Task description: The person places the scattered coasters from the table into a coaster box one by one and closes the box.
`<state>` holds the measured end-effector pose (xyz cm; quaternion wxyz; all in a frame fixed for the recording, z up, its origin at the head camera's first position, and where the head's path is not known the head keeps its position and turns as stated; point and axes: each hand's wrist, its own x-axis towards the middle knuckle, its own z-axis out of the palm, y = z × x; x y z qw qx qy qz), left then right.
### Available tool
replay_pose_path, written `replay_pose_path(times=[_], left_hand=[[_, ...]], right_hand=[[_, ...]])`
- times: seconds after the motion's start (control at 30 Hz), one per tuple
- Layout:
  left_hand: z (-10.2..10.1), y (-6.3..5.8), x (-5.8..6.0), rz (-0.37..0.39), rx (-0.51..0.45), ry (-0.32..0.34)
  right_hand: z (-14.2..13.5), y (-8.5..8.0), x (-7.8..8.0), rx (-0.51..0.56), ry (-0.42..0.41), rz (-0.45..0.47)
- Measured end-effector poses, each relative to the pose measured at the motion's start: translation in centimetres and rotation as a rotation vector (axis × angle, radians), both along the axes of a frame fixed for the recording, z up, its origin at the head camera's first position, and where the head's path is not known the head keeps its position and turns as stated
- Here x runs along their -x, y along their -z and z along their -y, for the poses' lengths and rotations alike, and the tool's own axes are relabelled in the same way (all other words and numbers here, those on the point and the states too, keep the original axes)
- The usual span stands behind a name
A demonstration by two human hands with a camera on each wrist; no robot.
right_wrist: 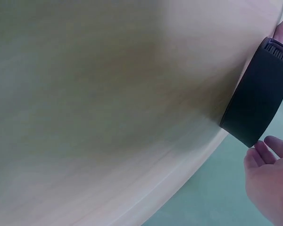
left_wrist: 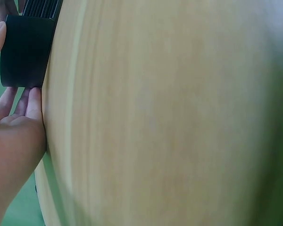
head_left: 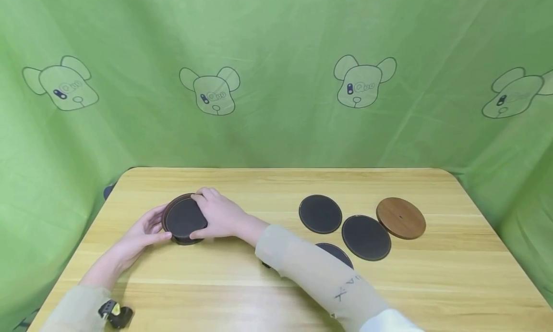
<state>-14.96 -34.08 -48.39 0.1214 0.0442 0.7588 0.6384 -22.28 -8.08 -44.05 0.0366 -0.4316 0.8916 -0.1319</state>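
Observation:
A round dark coaster holder (left_wrist: 26,52) stands at the left of the table, with a brown rim and a stack of coaster edges showing through its side opening. On top lies a round black coaster (head_left: 185,218) with a stitched edge. My left hand (head_left: 142,233) grips the holder from the left, thumb at the near side and fingers round the far side. From the right, my right hand (head_left: 220,214) spans the top coaster, thumb near and fingers at the far edge. Its palm hides the coaster's right part.
Three black coasters lie flat right of centre: one at the back (head_left: 320,214), one farther right (head_left: 366,238), and one (head_left: 334,254) partly covered by the right sleeve. Beside them is a brown wooden disc (head_left: 401,218) with a small central hole. Green curtains (head_left: 276,130) surround the table.

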Motion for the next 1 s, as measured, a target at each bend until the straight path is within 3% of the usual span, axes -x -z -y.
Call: replay_pose_path(times=[0.53, 1.0], left_hand=[[-0.1, 0.0, -0.1, -0.009, -0.057, -0.007], [-0.1, -0.1, -0.1, 0.003, -0.009, -0.008]], right_hand=[[-3.3, -0.9, 0.0, 0.039, 0.035, -0.003], [-7.5, -1.3, -0.3, 0.092, 0.119, 0.071]])
